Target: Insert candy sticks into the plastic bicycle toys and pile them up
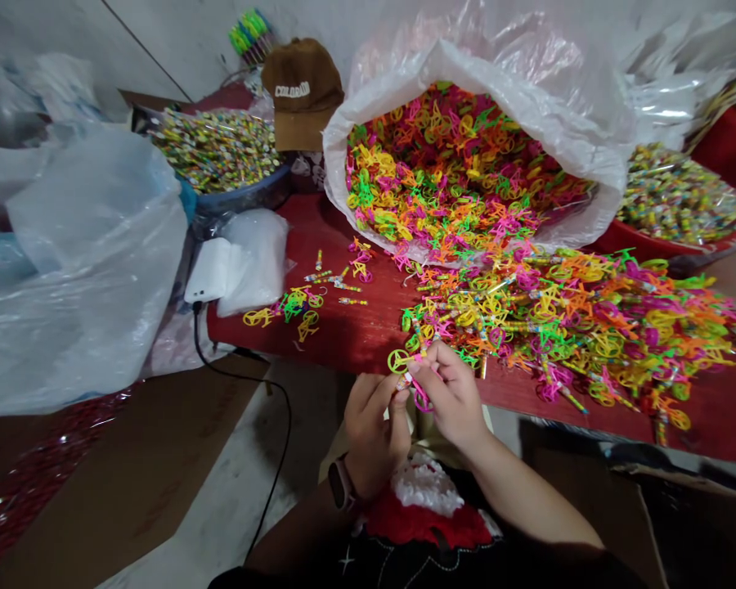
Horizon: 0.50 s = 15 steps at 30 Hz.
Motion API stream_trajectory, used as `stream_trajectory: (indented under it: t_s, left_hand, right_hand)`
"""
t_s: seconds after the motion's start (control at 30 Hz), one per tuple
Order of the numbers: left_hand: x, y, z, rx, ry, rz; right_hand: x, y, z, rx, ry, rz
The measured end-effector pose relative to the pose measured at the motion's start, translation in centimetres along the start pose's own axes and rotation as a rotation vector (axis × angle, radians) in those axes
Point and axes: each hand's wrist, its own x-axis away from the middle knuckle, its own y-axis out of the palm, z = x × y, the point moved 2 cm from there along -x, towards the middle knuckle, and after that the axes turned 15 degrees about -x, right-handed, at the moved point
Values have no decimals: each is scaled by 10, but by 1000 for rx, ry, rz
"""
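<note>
Both hands meet in front of the table's near edge. My left hand (377, 421), with a watch on its wrist, pinches a small candy-filled tube (403, 381) with a white end. My right hand (452, 391) is closed on a plastic bicycle-shaped toy (397, 361) with a yellow wheel and pink parts, right at the tube's end. Whether tube and toy are joined is hidden by the fingers. To the right, a heap of toys with candy tubes (564, 319) covers the table. Several loose tubes (352, 302) and a few bicycle toys (294, 304) lie left of the hands.
A large white sack (607, 196) of bicycle toys opens toward me. Bagged candy tubes fill a blue basin (245, 196) and a red basin (668, 237). A white power bank (207, 270) with a black cable (285, 393), clear bags (258, 258) and a brown cap (303, 90) are nearby.
</note>
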Motion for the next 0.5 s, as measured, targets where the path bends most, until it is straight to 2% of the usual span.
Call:
stream_trajectory:
  t_s: [0.17, 0.37, 0.5]
  left_hand:
    - [1, 0, -3, 29, -24, -51]
    - [2, 1, -4, -6, 52, -21]
    - [0, 6, -3, -40, 56, -55]
  right_hand:
    - [2, -4, 10, 33, -85, 83]
    - [6, -7, 16, 141, -157, 93]
    - [0, -6, 11, 205, -195, 82]
